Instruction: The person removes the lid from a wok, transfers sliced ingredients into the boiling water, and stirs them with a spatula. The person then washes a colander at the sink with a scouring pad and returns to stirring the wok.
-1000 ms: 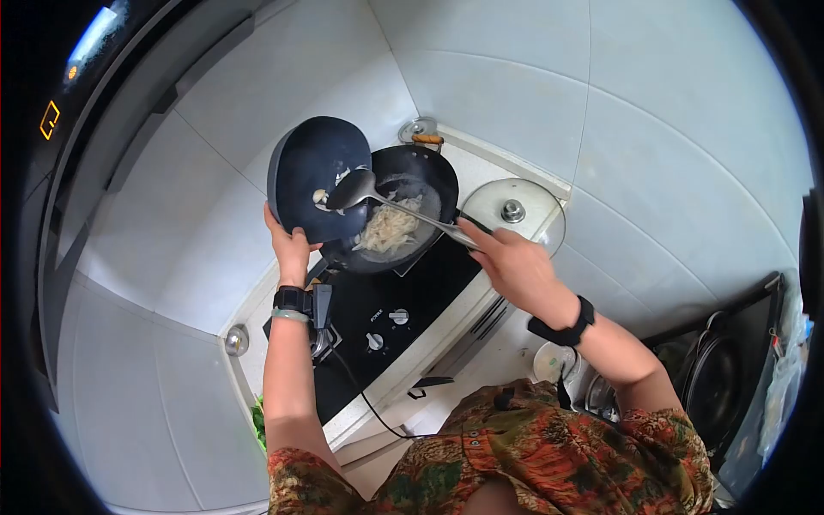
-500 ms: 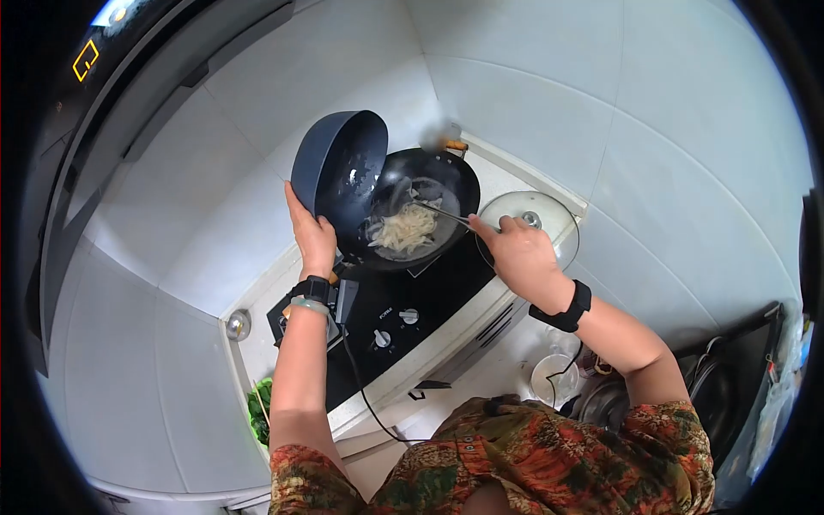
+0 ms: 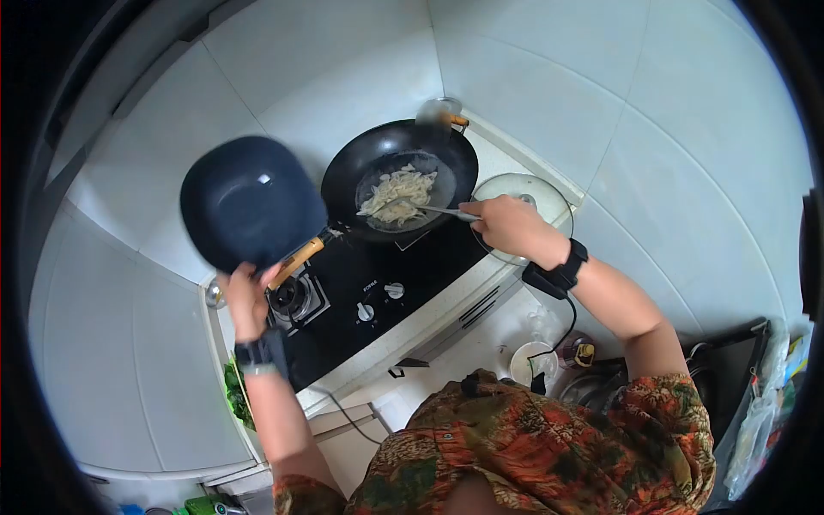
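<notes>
A dark blue bowl is in my left hand, gripped at its near edge and tipped so that its bare inside shows. It hangs left of the black wok, above the wooden wok handle. My right hand is closed round the handle of a metal spatula. The spatula's blade lies among pale sliced strips of food in the wok. Clouded liquid seems to surround the strips.
A glass lid lies right of the wok, partly under my right hand. The black cooktop has two knobs and a left burner. Leafy greens sit at the left edge. Tiled walls close in behind.
My left hand has swung the bowl from over the wok's left side out to the left and lowered it. The spatula has shifted left into the strips, which are now more spread out.
</notes>
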